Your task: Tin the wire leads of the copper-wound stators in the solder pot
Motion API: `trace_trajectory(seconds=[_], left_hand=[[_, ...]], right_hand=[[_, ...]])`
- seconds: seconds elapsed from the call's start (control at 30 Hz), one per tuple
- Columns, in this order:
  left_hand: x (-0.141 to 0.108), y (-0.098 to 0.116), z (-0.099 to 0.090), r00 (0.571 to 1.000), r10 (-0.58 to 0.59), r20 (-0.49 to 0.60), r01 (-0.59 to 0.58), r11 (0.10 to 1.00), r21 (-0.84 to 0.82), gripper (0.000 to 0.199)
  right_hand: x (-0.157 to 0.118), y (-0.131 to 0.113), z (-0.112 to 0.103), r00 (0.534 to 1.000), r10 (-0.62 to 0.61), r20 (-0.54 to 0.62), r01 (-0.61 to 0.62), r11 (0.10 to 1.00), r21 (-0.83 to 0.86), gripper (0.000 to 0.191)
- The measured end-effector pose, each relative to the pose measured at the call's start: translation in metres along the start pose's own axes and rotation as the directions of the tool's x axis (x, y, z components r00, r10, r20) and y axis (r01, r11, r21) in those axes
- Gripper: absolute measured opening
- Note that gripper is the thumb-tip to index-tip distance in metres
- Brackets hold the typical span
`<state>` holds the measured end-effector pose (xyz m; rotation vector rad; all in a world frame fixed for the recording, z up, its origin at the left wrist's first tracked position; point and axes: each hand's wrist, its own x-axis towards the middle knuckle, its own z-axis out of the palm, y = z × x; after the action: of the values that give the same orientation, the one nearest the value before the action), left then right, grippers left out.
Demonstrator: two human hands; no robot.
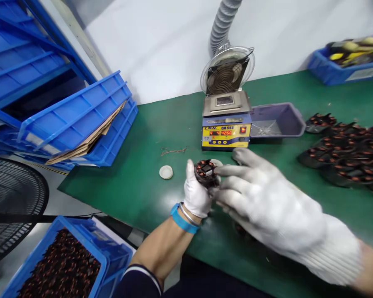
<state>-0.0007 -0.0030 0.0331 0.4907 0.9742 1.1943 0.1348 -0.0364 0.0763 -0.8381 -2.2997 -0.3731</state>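
Observation:
My left hand (pixel 196 192), in a white glove, is wrapped round a black motor stator (pixel 206 169) with copper windings, its wound end facing up. My right hand (pixel 261 203), in a thicker white knit glove, reaches in from the right. Its fingers are stretched out and somewhat apart, with the tips at the stator's right side; motion blur hides whether they touch it. Just beyond the hands stands a yellow and blue solder pot (pixel 226 132) with a lit red display. A small white dish (pixel 165 172) lies to the left of the stator, and another round pale thing is partly hidden behind it.
Many similar stators (pixel 351 151) stand at the right of the green table (pixel 143 145). A grey-purple tray (pixel 275 120) sits beside the solder pot. Bits of wire (pixel 174 151) lie behind the dish. At lower left, a blue crate (pixel 104 265) holds stators, near a black fan (pixel 12 207).

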Motion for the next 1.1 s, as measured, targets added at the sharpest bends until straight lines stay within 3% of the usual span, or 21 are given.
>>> trace_trajectory(seconds=[0.07,0.13,0.2,0.23,0.27,0.33,0.4,0.5,0.6,0.63,0.67,0.8,0.9,0.97,1.03,1.1], left_hand=[[0.000,0.005,-0.001,0.983,-0.100,0.154,0.112,0.991,-0.072,0.072],[0.000,0.009,-0.003,0.939,-0.171,0.298,0.220,0.966,-0.138,0.071],[-0.001,0.011,-0.005,0.890,-0.206,0.406,0.299,0.937,-0.178,0.071],[-0.002,0.011,-0.006,0.870,-0.219,0.441,0.327,0.926,-0.186,0.070],[-0.002,0.011,-0.007,0.854,-0.230,0.466,0.349,0.918,-0.187,0.069],[-0.004,0.009,-0.008,0.829,-0.240,0.504,0.372,0.911,-0.177,0.063],[-0.004,0.007,-0.009,0.810,-0.246,0.533,0.381,0.911,-0.158,0.056],[-0.002,0.008,-0.012,0.781,-0.279,0.559,0.408,0.906,-0.117,0.042],[-0.001,0.012,-0.013,0.709,-0.384,0.592,0.470,0.883,0.010,0.041],[-0.002,0.014,-0.013,0.703,-0.396,0.590,0.469,0.883,0.032,0.040],[-0.002,0.016,-0.012,0.717,-0.382,0.583,0.452,0.892,0.028,0.037],[0.001,0.015,-0.010,0.892,-0.187,0.411,0.278,0.945,-0.173,0.017],[0.010,0.010,-0.014,0.937,-0.174,0.304,0.246,0.945,-0.217,0.038],[0.014,0.008,-0.015,0.904,-0.271,0.330,0.335,0.930,-0.154,0.043],[0.012,0.009,-0.014,0.812,-0.414,0.411,0.470,0.882,-0.040,0.046],[0.007,0.014,-0.013,0.730,-0.472,0.495,0.533,0.846,0.021,0.043]], right_hand=[[-0.005,0.007,-0.003,0.999,0.050,0.018,-0.053,0.986,0.160,0.014],[-0.013,0.020,-0.002,0.957,0.288,0.014,-0.284,0.933,0.222,0.018],[-0.018,0.031,0.002,0.834,0.547,0.067,-0.546,0.804,0.233,0.037],[-0.019,0.033,0.004,0.771,0.626,0.118,-0.633,0.733,0.250,0.043],[-0.019,0.034,0.007,0.740,0.652,0.165,-0.669,0.686,0.288,0.045],[-0.016,0.030,0.011,0.773,0.601,0.205,-0.628,0.678,0.381,0.038],[-0.013,0.023,0.012,0.839,0.532,0.115,-0.529,0.747,0.402,0.030],[-0.012,0.017,0.009,0.893,0.449,-0.012,-0.421,0.846,0.326,0.020],[-0.013,0.018,0.003,0.922,0.385,-0.046,-0.364,0.901,0.235,0.014],[-0.012,0.020,0.001,0.930,0.363,-0.055,-0.346,0.918,0.191,0.013],[-0.011,0.022,-0.002,0.938,0.341,-0.065,-0.330,0.934,0.138,0.011],[0.009,0.022,-0.017,0.989,0.134,-0.060,-0.137,0.990,-0.032,0.008],[0.029,0.017,-0.028,0.998,-0.049,-0.033,0.046,0.996,-0.080,0.009],[0.036,0.015,-0.031,0.995,-0.095,-0.016,0.093,0.990,-0.103,0.010],[0.038,0.018,-0.032,0.994,-0.106,0.004,0.106,0.988,-0.115,0.010],[0.036,0.024,-0.032,0.995,-0.100,0.030,0.103,0.987,-0.124,0.010]])
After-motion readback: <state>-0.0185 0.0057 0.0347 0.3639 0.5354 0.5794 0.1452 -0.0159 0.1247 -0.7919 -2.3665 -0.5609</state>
